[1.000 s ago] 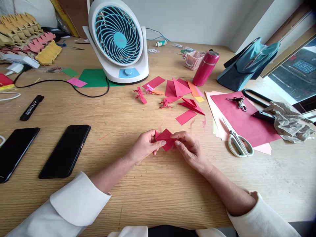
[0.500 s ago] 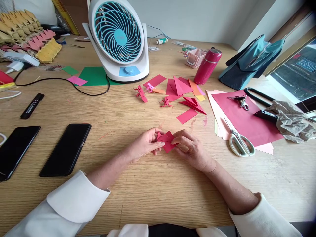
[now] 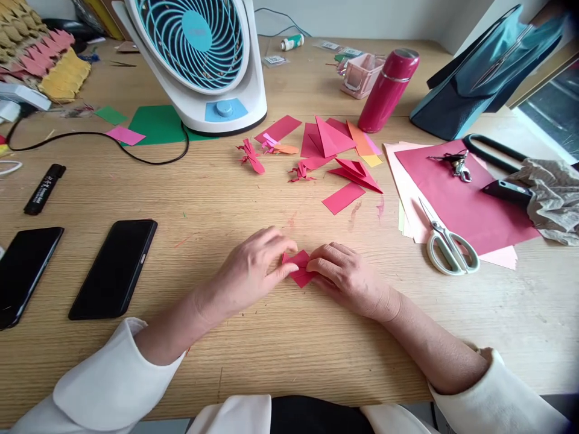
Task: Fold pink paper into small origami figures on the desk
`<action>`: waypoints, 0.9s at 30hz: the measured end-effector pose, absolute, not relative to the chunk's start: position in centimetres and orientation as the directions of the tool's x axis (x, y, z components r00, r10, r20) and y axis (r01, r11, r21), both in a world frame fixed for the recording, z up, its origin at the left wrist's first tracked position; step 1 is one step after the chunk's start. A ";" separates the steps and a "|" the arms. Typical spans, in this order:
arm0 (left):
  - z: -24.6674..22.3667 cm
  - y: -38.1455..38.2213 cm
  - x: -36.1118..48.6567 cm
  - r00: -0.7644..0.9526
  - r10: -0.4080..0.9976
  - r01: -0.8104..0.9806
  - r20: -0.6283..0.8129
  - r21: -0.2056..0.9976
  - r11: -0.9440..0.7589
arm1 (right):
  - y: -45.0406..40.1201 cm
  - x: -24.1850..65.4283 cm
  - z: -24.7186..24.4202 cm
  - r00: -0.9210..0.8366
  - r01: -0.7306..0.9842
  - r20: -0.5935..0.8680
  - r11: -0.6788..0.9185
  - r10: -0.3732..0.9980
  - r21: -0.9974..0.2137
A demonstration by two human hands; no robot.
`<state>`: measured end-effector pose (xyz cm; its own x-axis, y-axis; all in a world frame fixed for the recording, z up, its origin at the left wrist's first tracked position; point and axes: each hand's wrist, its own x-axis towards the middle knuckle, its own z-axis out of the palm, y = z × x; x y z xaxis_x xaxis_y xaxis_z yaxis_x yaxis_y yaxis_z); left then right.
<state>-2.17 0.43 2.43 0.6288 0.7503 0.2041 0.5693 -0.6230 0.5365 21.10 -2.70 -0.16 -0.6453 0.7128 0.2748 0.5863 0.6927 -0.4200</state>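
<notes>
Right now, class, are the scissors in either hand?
No, the scissors lie by the red sheet, apart from both hands.

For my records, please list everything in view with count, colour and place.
folded paper: 1, red, front centre
left hand's and right hand's entries: last
fan: 1, white and blue, back
loose papers: several, mixed colours, centre
folded figures: at least 2, red, centre
large sheet: 1, red, right
flat sheet: 1, green, left
phones: 2, black, left
marker: 1, black, left
cable: 1, black, left
moulded pieces: several, yellow and pink, left
tube: 1, white and green, back
basket: 1, pink, back
flask: 1, dark pink, back
bag: 1, blue, right
scissors: 1, white handles, right
keyring: 1, silver, right
cloth: 1, grey, right
table: 1, brown, underneath
sleeves: 2, white, front
left hand: 1, bare, beside paper
right hand: 1, bare, on paper
</notes>
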 end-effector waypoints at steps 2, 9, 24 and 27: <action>2.2 -0.2 -2.3 0.734 0.636 0.467 0.240 0.502 -0.728 | -2.7 21.2 -0.2 -0.651 0.587 0.270 0.696 0.709 -0.414; 0.1 -1.3 -2.5 0.806 0.524 0.432 0.276 0.331 -0.839 | -2.7 21.1 -0.1 -0.649 0.584 0.265 0.690 0.713 -0.427; -0.2 -2.1 -1.0 0.703 0.645 0.540 0.300 0.365 -0.759 | -2.6 21.0 -0.2 -0.620 0.563 0.279 0.664 0.733 -0.493; -0.2 -2.2 -0.8 0.686 0.672 0.563 0.281 0.381 -0.734 | -2.7 20.9 -0.2 -0.599 0.561 0.276 0.640 0.751 -0.525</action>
<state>-0.77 -2.22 -0.21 0.6857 0.6716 0.2806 0.5626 -0.7336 0.3811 20.91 -2.67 -0.21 -0.5994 0.7515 0.2757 0.5613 0.6402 -0.5245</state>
